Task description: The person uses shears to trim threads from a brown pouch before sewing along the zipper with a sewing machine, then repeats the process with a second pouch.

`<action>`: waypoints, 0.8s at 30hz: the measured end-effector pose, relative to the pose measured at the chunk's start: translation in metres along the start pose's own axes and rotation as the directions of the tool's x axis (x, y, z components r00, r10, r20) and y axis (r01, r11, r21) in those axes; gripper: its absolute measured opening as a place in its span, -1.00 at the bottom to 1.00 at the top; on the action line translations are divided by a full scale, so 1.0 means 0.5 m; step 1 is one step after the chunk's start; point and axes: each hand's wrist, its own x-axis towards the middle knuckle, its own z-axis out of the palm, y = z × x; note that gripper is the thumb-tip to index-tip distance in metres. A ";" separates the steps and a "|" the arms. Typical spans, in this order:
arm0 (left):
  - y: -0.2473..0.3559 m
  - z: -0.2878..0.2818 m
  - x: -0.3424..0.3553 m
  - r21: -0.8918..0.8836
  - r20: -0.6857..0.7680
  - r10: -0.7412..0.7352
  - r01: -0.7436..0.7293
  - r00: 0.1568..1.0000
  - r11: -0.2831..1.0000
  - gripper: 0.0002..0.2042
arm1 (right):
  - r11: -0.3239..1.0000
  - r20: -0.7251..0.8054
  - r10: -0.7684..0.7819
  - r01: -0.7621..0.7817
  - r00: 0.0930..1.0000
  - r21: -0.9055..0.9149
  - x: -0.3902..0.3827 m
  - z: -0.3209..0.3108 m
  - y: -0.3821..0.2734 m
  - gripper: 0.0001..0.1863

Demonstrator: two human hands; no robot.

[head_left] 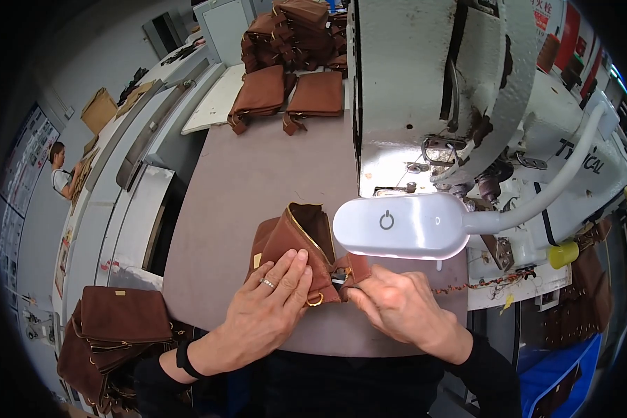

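Note:
A small brown pouch [270, 240] lies on the worktable in front of me, its brass zipper [302, 234] undone so the dark lining shows. My left hand [265, 317] rests flat on the pouch's front, fingers stretched out and side by side. Just beyond its fingertips a gold-coloured ring [315, 301] hangs at the pouch's lower corner. At the right end of the pouch, my right hand [411, 306] pinches a short brown strap [358, 268]. A small shiny piece shows beside this strap; I cannot make out what it is.
A sewing machine [425, 70] stands at the right, with a white lamp [400, 223] close above my right hand. Finished-looking brown bags [258, 90] sit at the table's far end. More brown bags [125, 313] are piled at lower left. A blue bin [564, 376] stands lower right.

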 end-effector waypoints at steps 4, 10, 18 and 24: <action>0.000 0.001 -0.002 -0.009 -0.006 0.001 -0.001 1.000 1.000 -0.40 | 1.000 0.014 0.018 -0.019 1.000 0.024 -0.002 -0.003 -0.001 -0.76; 0.000 0.001 -0.003 -0.008 -0.009 0.004 -0.004 1.000 1.000 -0.37 | 0.999 0.023 -0.012 0.011 1.000 0.037 0.001 0.004 0.004 -0.76; 0.002 0.002 0.000 -0.008 -0.005 0.009 -0.009 1.000 1.000 -0.39 | 0.995 0.024 0.024 -0.026 0.999 0.097 -0.004 0.006 0.008 -0.78; 0.003 0.003 0.008 0.004 0.003 0.025 -0.026 1.000 1.000 -0.42 | 0.994 0.064 0.110 -0.110 0.992 -0.006 -0.029 0.000 0.014 -0.79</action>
